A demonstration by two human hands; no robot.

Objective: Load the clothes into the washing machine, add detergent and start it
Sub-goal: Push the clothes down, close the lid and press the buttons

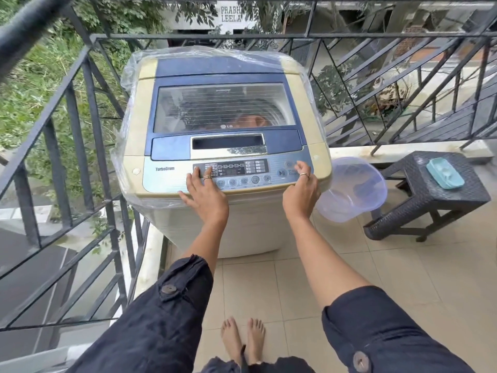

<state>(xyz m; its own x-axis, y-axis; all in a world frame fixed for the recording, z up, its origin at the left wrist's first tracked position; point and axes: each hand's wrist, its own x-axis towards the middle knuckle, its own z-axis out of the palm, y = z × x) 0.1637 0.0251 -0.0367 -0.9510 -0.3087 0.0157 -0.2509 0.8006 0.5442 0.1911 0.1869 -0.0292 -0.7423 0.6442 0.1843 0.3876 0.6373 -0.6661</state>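
Washing machine (223,146) stands in the balcony's railing corner, lid shut, clothes (242,118) dimly visible through the window. Both hands are spread flat on the control panel (231,173) at its front edge, holding nothing: left hand (204,192) on the left buttons, right hand (301,189) fingering the power corner. The risk is a stray finger picking the wrong programme, or plastic film (126,146) muffling a press.

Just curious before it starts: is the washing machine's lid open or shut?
Shut. The lid lies flat on the washing machine, and clothes show through its window.
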